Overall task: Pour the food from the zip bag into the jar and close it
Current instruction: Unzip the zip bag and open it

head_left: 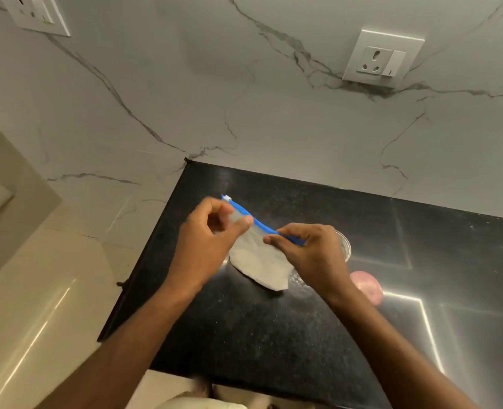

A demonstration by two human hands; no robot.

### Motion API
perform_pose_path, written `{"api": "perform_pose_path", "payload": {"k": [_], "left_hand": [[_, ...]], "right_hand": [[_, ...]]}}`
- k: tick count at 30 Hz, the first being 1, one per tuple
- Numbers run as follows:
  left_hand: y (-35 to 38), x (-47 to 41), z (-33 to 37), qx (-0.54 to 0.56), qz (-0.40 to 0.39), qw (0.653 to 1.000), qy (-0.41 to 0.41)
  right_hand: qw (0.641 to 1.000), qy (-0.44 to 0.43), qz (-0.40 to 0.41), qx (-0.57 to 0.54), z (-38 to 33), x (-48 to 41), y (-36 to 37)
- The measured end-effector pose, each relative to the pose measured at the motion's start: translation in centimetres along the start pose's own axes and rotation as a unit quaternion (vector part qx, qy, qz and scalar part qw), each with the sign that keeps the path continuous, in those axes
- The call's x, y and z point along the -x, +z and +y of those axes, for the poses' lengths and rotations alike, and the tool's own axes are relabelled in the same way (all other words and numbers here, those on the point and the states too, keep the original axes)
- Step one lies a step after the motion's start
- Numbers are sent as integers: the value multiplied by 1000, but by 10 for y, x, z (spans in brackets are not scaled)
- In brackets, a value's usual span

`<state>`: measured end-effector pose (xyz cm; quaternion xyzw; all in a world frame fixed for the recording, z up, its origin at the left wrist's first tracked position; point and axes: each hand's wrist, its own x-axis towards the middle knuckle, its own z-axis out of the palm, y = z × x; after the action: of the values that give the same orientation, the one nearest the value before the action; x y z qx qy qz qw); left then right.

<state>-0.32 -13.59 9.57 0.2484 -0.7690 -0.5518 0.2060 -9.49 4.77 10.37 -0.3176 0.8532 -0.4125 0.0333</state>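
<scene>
Pinching the zip bag (259,261) at its blue zip strip (256,221): your left hand (206,240) near the white slider, right hand (306,252) further along. Bag hangs above the black counter (274,335), beside the jar (344,243). Likely soft, light, slippery film; hold the stiffer strip.

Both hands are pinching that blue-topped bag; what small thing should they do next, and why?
Probably pull the blue zip strip apart. Both the left hand and right hand pinch the zip bag at its top, and the jar waits just behind.
</scene>
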Motion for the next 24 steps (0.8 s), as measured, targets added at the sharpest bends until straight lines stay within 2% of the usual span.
{"api": "perform_pose_path", "payload": {"k": [2,4,7,9,11,24], "left_hand": [[8,10,-2,129,-59,977,-162],[15,16,-1,217,-95,944,-229],[15,17,4,267,-87,928,-244],[13,17,4,260,-88,929,-248],[11,17,3,246,-100,931,-251],[15,17,-7,302,-145,907,-255]], "right_hand": [[999,-29,4,22,-3,6,5],[999,-39,-15,34,-7,11,11],[997,31,-57,-46,-7,12,13],[980,115,-87,-139,-8,9,8],[962,158,-113,-192,-10,8,3],[927,226,-147,-262,-8,2,1]]}}
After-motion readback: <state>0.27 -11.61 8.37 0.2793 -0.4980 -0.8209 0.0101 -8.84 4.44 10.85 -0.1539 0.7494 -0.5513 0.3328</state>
